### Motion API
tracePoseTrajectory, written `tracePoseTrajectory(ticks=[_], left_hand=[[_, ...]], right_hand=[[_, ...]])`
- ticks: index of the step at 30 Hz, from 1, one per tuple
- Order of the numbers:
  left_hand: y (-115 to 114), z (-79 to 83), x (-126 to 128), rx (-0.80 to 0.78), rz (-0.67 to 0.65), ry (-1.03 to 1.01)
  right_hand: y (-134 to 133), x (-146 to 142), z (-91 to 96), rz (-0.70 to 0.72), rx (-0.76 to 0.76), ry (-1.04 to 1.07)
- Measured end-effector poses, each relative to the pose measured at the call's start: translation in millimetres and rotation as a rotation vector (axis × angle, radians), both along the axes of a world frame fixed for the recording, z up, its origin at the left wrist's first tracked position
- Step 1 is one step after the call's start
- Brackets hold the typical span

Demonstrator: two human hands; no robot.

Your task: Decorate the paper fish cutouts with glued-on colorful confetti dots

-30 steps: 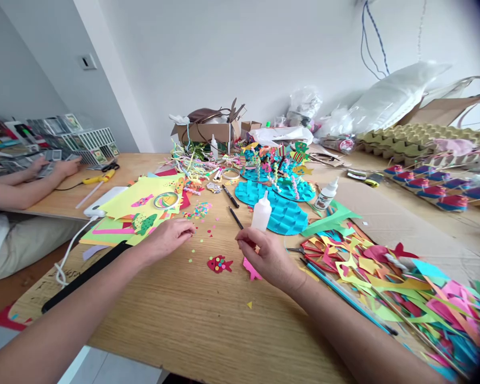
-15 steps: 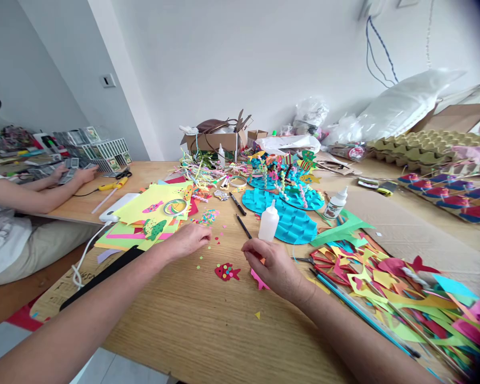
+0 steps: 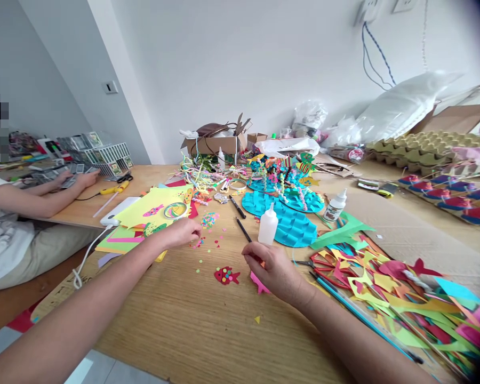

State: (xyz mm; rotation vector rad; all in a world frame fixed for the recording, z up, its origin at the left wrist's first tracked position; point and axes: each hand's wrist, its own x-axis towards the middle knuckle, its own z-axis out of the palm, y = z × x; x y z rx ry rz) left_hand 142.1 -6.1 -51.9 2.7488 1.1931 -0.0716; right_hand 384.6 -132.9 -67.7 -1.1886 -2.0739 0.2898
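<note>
My left hand (image 3: 184,232) hovers by the small pile of paper confetti (image 3: 210,219), its fingers curled together; whatever they pinch, if anything, is too small to make out. My right hand (image 3: 270,266) is closed in a pinch over a pink paper fish (image 3: 260,283), which it partly covers. I cannot see what lies between those fingertips. Between the hands a red paper fish (image 3: 226,275) with coloured dots lies flat on the table. A white squeeze bottle (image 3: 268,225) stands just behind my right hand, near a black pen (image 3: 243,229).
Yellow paper sheets (image 3: 152,205) with a tape roll (image 3: 175,210) lie at left. Blue paper bases (image 3: 292,226), a glue bottle (image 3: 336,205), scissors (image 3: 336,266) and paper scraps (image 3: 400,288) fill the right. Another person's hands (image 3: 76,178) hold small grey pieces at far left.
My left hand has moved a little left, away from the red fish. My right hand stays nearly in place. The camera view has shifted slightly.
</note>
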Motion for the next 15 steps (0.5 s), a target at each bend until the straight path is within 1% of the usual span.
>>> tracePoseTrajectory(ticks=[3,10,15], left_hand=[[-2,-3.0,-2,-0.010,-0.017,0.006],[-9,1.3,1,0.039,-0.003,0.016],[-13,-3.1,6,0.061,-0.041,0.041]], right_hand=[[0,-1,-0.7,0.005,-0.007,-0.006],[-1,-2,0.2,0.014,-0.010,-0.031],[-1,-2,0.5,0.016,-0.017,-0.043]])
